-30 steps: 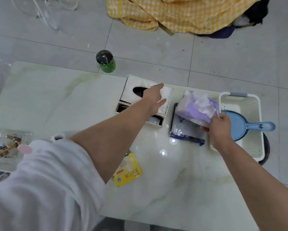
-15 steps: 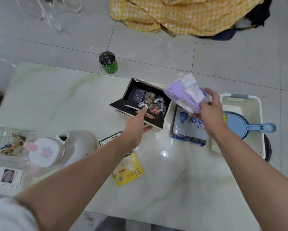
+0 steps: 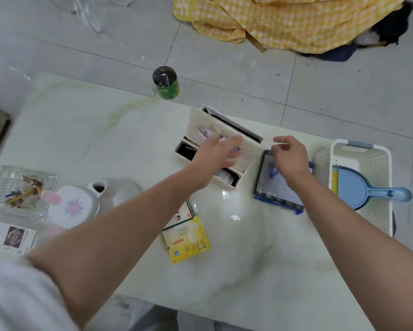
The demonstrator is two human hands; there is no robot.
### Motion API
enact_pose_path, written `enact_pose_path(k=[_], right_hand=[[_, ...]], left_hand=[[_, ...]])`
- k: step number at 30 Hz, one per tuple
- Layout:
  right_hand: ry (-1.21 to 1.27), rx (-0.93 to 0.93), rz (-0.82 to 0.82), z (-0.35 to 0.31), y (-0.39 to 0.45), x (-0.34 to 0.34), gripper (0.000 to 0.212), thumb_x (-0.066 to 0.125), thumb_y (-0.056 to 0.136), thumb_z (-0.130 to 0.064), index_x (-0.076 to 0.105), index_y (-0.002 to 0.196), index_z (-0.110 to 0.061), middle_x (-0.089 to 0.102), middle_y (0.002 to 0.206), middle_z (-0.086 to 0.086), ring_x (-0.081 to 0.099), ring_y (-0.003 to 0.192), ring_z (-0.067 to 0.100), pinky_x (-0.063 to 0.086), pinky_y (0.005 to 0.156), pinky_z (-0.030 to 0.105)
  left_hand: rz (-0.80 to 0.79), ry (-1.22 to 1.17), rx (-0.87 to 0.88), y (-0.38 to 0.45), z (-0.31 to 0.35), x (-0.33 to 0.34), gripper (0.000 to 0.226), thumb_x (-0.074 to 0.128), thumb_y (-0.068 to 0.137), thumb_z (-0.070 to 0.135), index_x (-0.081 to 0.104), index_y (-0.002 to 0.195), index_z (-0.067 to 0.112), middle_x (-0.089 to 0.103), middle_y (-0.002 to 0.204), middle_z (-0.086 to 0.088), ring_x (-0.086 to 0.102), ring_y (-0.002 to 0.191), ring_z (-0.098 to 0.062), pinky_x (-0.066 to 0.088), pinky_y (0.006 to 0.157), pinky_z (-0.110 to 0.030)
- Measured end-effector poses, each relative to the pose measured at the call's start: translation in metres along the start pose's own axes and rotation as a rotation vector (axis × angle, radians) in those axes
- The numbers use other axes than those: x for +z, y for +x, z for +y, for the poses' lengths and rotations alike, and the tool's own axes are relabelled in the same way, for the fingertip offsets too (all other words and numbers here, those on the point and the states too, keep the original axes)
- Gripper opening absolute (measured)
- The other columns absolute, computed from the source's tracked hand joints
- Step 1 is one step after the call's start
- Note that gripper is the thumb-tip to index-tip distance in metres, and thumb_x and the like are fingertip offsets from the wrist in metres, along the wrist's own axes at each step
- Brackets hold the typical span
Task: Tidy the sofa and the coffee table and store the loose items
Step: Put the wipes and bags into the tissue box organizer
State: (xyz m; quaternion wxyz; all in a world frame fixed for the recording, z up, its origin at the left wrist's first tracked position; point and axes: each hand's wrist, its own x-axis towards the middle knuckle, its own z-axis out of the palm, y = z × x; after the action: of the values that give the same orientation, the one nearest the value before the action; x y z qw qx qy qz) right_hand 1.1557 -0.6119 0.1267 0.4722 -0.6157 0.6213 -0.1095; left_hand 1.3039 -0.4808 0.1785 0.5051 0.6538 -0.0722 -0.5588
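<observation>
A cream organiser box [image 3: 227, 132] stands at the far side of the marble coffee table [image 3: 81, 130]. Its lid is tilted down over the main compartment, and a bit of the purple tissue pack [image 3: 204, 133] shows through the lid's slot. My left hand [image 3: 215, 151], blurred, lies on the lid with its fingers stretched out. The front compartments of the box are partly hidden under that hand. My right hand [image 3: 290, 158] hovers just right of the box, fingers loosely curled and holding nothing, above a flat blue-edged pack [image 3: 279, 189].
A white basket [image 3: 370, 155] with a blue dustpan [image 3: 358, 189] sits at the right edge. A yellow packet [image 3: 191, 244] and a small box [image 3: 179, 216] lie near me. Left: a white kettle [image 3: 79, 206], a glass tray [image 3: 17, 189]. On the floor: a green can [image 3: 166, 83], yellow checked cloth [image 3: 284, 17].
The purple tissue pack has left my right hand and now lies inside the box. The lid, open half a second ago, has come down under my left hand.
</observation>
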Motion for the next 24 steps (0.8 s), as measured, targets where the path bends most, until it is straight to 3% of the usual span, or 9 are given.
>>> enact_pose_path(k=[2,4,6,10,12,14,16,19,24], right_hand=[[-0.021,0.079,0.021,0.017,-0.001,-0.015,0.027,0.054,0.089,-0.012,0.066,0.112,-0.018,0.071,0.110,0.013,0.062,0.078,0.023,0.053,0.077,0.038],[-0.153,0.155,-0.002,0.035,-0.004,-0.028,0.030,0.055,0.091,-0.016,0.065,0.119,-0.017,0.069,0.116,0.010,0.064,0.091,0.025,0.051,0.085,0.036],[-0.328,0.187,-0.071,0.055,-0.011,-0.038,0.037,0.058,0.089,-0.020,0.062,0.126,-0.016,0.067,0.121,0.010,0.063,0.105,0.029,0.050,0.092,0.036],[-0.668,0.072,-0.252,0.089,-0.027,-0.039,0.079,0.075,0.077,-0.042,0.040,0.146,-0.025,0.035,0.151,0.017,0.038,0.138,0.034,0.039,0.109,0.042],[-0.692,0.083,-0.286,0.102,-0.031,-0.034,0.103,0.078,0.071,-0.056,0.020,0.154,-0.034,0.004,0.163,0.014,0.010,0.150,0.038,0.025,0.118,0.052],[-0.679,0.087,-0.260,0.113,-0.033,-0.028,0.115,0.080,0.066,-0.062,0.012,0.155,-0.037,-0.007,0.165,0.013,0.004,0.150,0.041,0.019,0.120,0.052],[-0.629,0.059,-0.141,0.119,-0.033,-0.022,0.107,0.079,0.065,-0.064,0.021,0.152,-0.038,0.002,0.164,0.014,0.018,0.146,0.041,0.026,0.118,0.049],[-0.342,0.078,0.097,0.121,-0.030,-0.013,0.082,0.081,0.069,-0.054,0.044,0.137,-0.028,0.039,0.143,0.017,0.041,0.130,0.035,0.038,0.106,0.044],[0.012,0.281,0.255,0.107,-0.023,0.003,0.086,0.088,0.068,-0.023,0.039,0.137,-0.006,0.064,0.121,0.011,0.064,0.107,0.028,0.051,0.094,0.040]], left_hand=[[0.091,0.332,0.105,0.012,0.010,0.001,0.031,0.064,0.090,0.029,0.066,0.117,0.013,0.070,0.103,0.000,0.068,0.100,-0.020,0.057,0.088,-0.037],[0.266,0.630,0.281,0.023,0.015,-0.007,0.028,0.064,0.088,0.029,0.069,0.114,0.020,0.069,0.107,0.002,0.065,0.103,-0.018,0.050,0.087,-0.026],[0.420,0.836,0.357,0.038,0.018,-0.021,0.039,0.066,0.085,0.032,0.061,0.123,0.024,0.061,0.118,-0.005,0.056,0.111,-0.024,0.044,0.087,-0.029],[0.341,0.979,0.063,0.069,0.003,-0.055,0.075,0.062,0.087,0.048,0.028,0.150,0.025,0.047,0.139,-0.014,0.048,0.125,-0.035,0.042,0.101,-0.042],[0.283,0.903,-0.018,0.078,-0.012,-0.065,0.073,0.054,0.092,0.049,0.021,0.152,0.022,0.048,0.142,-0.013,0.049,0.125,-0.036,0.041,0.099,-0.041],[0.324,0.886,-0.020,0.084,-0.021,-0.068,0.065,0.047,0.095,0.051,0.027,0.148,0.018,0.053,0.136,-0.015,0.051,0.120,-0.037,0.041,0.093,-0.040],[0.340,0.893,-0.020,0.090,-0.022,-0.068,0.063,0.045,0.095,0.052,0.030,0.145,0.015,0.055,0.131,-0.016,0.053,0.115,-0.036,0.040,0.085,-0.038],[0.311,0.881,-0.041,0.095,-0.022,-0.071,0.063,0.044,0.095,0.052,0.030,0.144,0.014,0.055,0.128,-0.015,0.051,0.102,-0.030,0.039,0.080,-0.037],[0.274,0.856,-0.046,0.100,-0.022,-0.075,0.062,0.046,0.095,0.052,0.030,0.143,0.016,0.053,0.121,-0.008,0.048,0.098,-0.026,0.037,0.080,-0.036]])
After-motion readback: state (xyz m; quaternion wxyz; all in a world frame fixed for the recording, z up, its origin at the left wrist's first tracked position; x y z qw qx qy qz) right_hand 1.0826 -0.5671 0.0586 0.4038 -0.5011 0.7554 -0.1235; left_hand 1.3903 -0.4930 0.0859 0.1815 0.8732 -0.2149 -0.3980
